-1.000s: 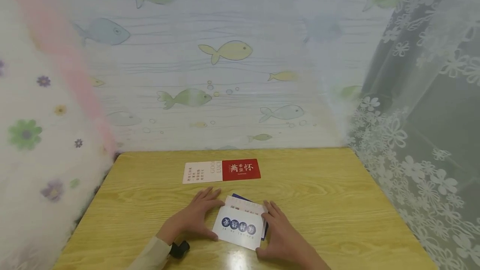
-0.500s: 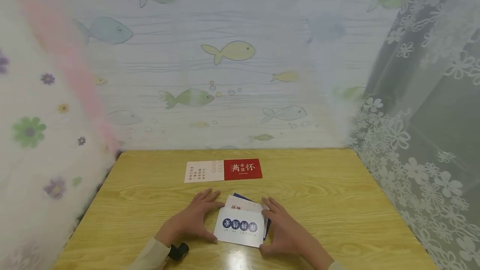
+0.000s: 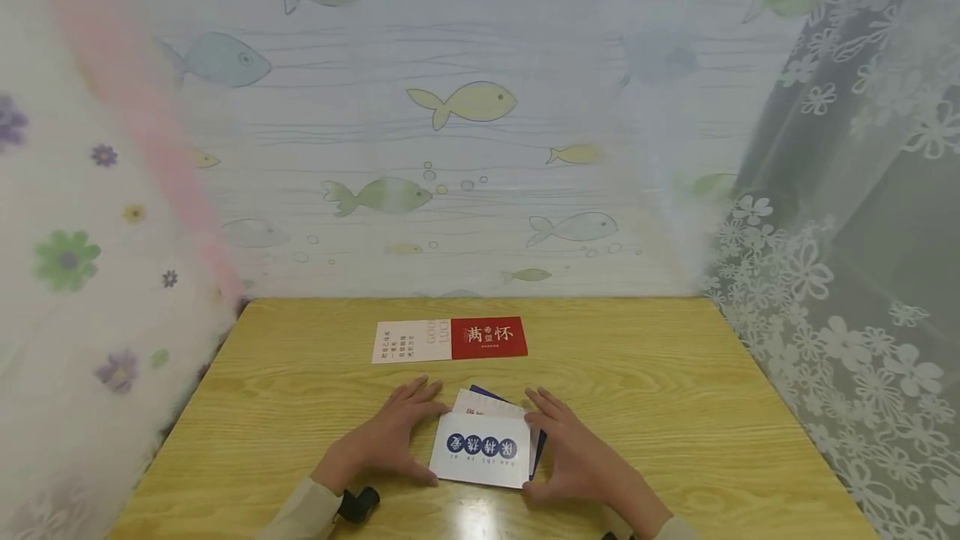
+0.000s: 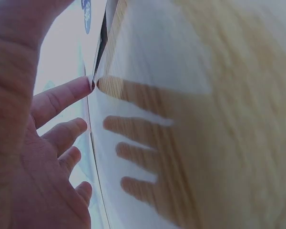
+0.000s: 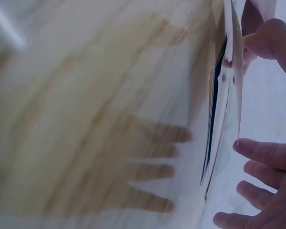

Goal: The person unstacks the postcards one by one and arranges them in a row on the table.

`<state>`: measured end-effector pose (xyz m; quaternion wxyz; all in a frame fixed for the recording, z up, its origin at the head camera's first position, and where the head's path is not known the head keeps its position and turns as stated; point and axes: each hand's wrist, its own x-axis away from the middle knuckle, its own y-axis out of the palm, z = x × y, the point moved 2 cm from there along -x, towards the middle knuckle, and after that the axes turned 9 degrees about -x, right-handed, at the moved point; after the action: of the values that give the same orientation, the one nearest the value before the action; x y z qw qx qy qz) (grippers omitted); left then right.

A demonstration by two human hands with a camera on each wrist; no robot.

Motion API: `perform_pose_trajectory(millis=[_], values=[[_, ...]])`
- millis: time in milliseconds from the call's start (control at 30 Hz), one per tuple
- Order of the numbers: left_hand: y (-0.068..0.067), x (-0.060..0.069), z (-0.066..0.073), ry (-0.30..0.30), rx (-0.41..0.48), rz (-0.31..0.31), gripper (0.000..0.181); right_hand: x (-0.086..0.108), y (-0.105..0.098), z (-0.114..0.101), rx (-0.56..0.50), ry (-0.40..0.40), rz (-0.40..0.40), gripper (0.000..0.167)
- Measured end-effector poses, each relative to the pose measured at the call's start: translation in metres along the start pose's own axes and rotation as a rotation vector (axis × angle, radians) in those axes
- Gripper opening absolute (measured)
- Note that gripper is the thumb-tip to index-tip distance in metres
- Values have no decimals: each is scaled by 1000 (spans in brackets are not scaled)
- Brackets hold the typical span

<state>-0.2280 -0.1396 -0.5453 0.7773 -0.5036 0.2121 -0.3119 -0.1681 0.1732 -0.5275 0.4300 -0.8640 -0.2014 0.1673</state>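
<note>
Yellow wood-grain table (image 3: 645, 382), glossy, glare patch (image 3: 476, 517) at near side. Toward far edge: cream panel (image 3: 420, 342) with lettering, red panel (image 3: 490, 347) with white characters, edge to edge, can't tell if one card or two. Nearer, stacked unevenly: white card (image 3: 480, 468) with four blue discs on top, pale card (image 3: 491, 405) beneath, dark blue card (image 3: 538, 447) apparently lowest; wrist views blurry.

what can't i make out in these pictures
Blue card: mostly hidden beneath pale card and white card, head view.
Pale card: print mostly covered by white card, head view.
Red card: smallest line too small to read, head view.
Black thing at right wrist: mostly cut off by bottom edge, head view.
</note>
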Motion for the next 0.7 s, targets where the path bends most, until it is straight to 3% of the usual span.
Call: perform_pose_trajectory(millis=[367, 700], values=[[-4, 4, 1, 5, 52, 63, 95, 0, 3, 1, 0, -13, 32, 93], [-7, 1, 6, 58, 33, 144, 95, 1, 5, 4, 46, 4, 79, 98]])
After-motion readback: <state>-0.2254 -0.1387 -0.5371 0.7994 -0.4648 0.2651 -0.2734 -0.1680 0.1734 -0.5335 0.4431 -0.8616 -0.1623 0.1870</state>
